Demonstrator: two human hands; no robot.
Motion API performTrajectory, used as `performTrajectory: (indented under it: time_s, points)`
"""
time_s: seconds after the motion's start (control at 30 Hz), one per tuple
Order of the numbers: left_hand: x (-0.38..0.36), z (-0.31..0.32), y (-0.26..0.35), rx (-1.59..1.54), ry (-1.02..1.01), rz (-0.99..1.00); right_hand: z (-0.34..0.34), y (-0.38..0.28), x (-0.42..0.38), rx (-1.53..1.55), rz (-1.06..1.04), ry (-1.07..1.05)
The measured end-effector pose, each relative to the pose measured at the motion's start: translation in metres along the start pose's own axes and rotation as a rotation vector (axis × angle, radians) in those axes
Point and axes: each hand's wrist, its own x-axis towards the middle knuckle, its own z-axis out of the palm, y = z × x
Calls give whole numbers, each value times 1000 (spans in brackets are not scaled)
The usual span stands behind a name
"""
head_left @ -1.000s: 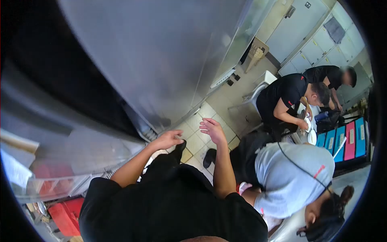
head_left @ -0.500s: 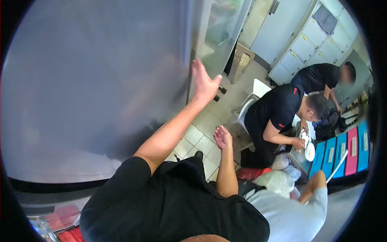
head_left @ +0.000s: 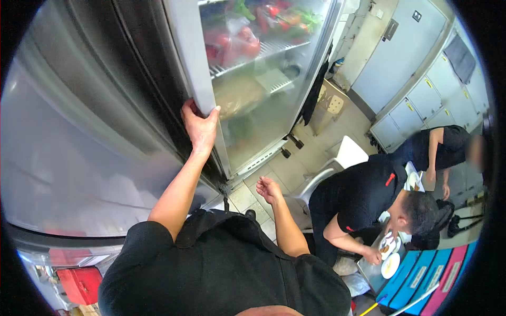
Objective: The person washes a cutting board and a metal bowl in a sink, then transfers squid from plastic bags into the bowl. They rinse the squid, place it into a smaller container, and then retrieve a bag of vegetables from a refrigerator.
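My left hand point(head_left: 201, 127) is closed on the near vertical edge of a glass fridge door point(head_left: 203, 68), its fingers curling behind the pale frame and the thumb on the front. Behind the misted glass, plastic bags of red vegetables point(head_left: 232, 45) and some greens rest on a wire shelf point(head_left: 263, 57). Lower down lies a brownish wrapped bundle point(head_left: 240, 97). My right hand point(head_left: 269, 189) hangs in front of me below the door, fingers loosely bent and nothing visible in it.
A steel panel point(head_left: 79, 152) curves along my left. To the right, a person in black point(head_left: 358, 195) sits at a table with plates point(head_left: 390, 266); another person point(head_left: 421, 152) bends behind. Blue and pink boxes point(head_left: 421, 276) stand at lower right; lockers point(head_left: 416, 108) line the back.
My left hand has gone from outstretched and open to gripping the fridge door's edge. The view has shifted, showing more of the fridge. The person in a light shirt has left view.
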Motion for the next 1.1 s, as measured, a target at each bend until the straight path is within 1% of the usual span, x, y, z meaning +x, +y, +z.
performTrajectory:
  time_s: [0.07, 0.1, 0.13, 0.2, 0.3, 0.37, 0.4, 0.43, 0.47, 0.5, 0.57, 0.6, 0.7, 0.73, 0.77, 0.8, 0.83, 0.87, 0.9, 0.93, 0.97, 1.0, 1.03, 1.1]
  points:
    - [-2, -1, 13, -65, -35, -57, -10, -1, 10, 45, 10, -5]
    - [-2, -4, 17, -98, -56, -85, -12, 1, 18, 16, 26, -17]
    - [-1, -2, 9, -135, -31, -72, -16, 4, 25, -14, 42, -25]
    - [-2, 0, 1, -115, -50, 2, -17, 11, 43, -75, 91, -15]
    - [-21, -11, 1, -106, -82, 96, -3, 20, 62, -333, 219, -46]
    - [-34, -35, 12, -180, -236, 143, 14, 14, 54, -612, 182, -52]
    - [-37, -44, 11, -180, -317, 187, 22, 5, 46, -812, 154, -92]
    - [-36, -53, 11, -174, -401, 231, 14, 10, 55, -1033, 6, -205]
    - [-34, -56, 17, -228, -434, 275, 16, 9, 53, -1199, -104, -243]
    - [-33, -52, 11, -225, -451, 241, 13, 7, 49, -1299, -167, -214]
    - [-31, -42, 2, -212, -519, 52, 18, -1, 24, -1345, -163, -90]
    - [-31, -37, -4, -187, -551, -31, 10, 1, 16, -1353, -156, -47]
    - [-39, -18, -38, -192, -707, -133, -51, 29, 30, -1385, -101, 6]
    - [-41, -10, -46, -258, -790, -176, -49, 19, 16, -1354, -16, 20]
    - [-42, -2, -51, -227, -877, -190, -24, -7, -26, -1323, 69, 30]
    - [-44, 6, -55, -193, -960, -208, -12, -23, -47, -1295, 156, 35]
    - [-47, 13, -59, -154, -1038, -229, -38, -10, -33, -1351, -16, 60]
    - [-50, 23, -67, -187, -1134, -252, -85, 16, -4, -1405, -191, 82]
    - [-53, 32, -72, -134, -1204, -178, -119, 29, 10, -1456, -358, 97]
    - [-57, 41, -76, -79, -1274, -111, -129, 22, 10, -1739, -282, 101]
    - [-59, 47, -75, -24, -1349, -43, -146, 25, 17, -1767, -361, 36]
    - [-62, 53, -73, 16, -1424, -50, -162, 28, 25, -1632, -249, 22]
    - [-66, 59, -75, 5, -1455, -32, -170, 32, 27, -1492, -141, 17]
    - [-75, 69, -83, -26, -1520, 12, -146, 18, 0, -1611, -263, 37]
